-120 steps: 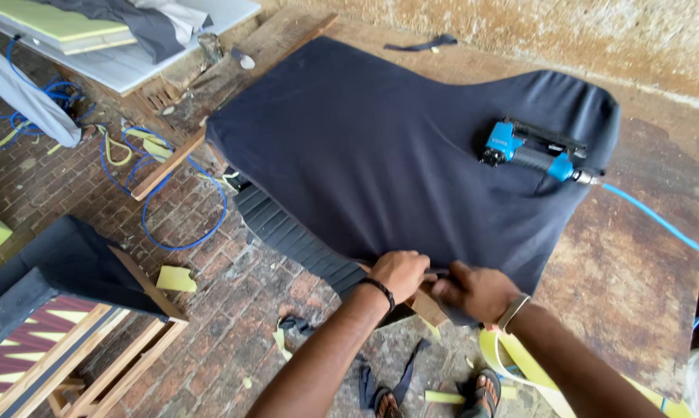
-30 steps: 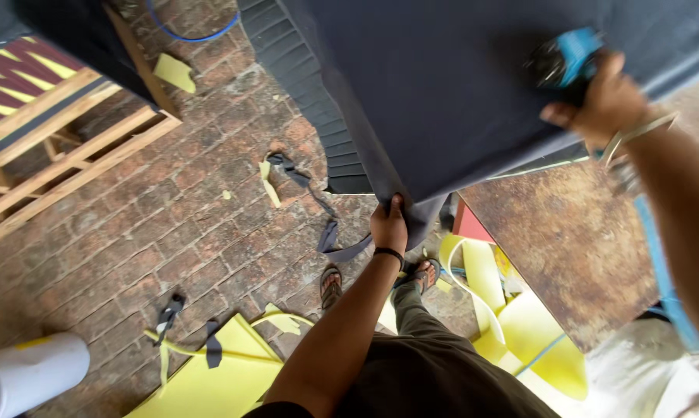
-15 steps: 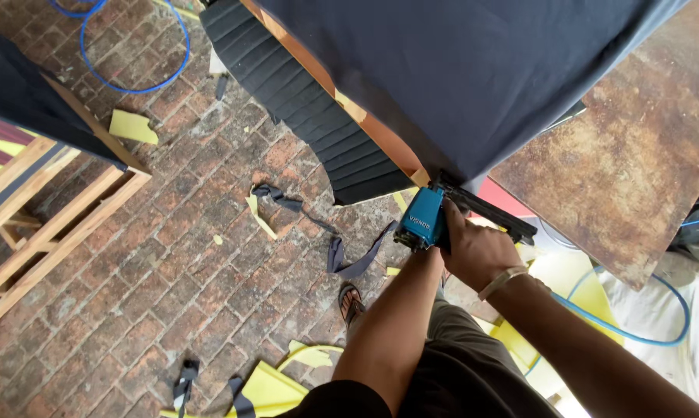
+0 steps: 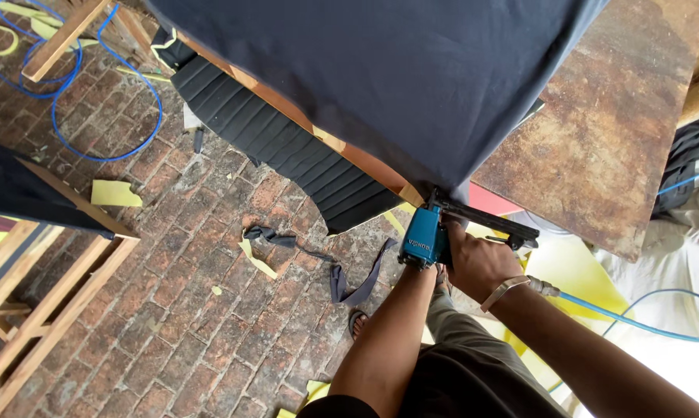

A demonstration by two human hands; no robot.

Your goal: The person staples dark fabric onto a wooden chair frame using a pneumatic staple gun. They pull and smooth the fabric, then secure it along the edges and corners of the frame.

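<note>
Here, in the head view, the right hand (image 4: 477, 263) has its grip closed around a blue staple gun (image 4: 424, 236) at centre frame, its nose pressed to the wooden frame edge (image 4: 349, 155) under dark fabric (image 4: 380, 70). The left hand is hidden behind the gun, so I cannot tell its grip. A rusty desk (image 4: 620, 147) fills the upper right.
</note>
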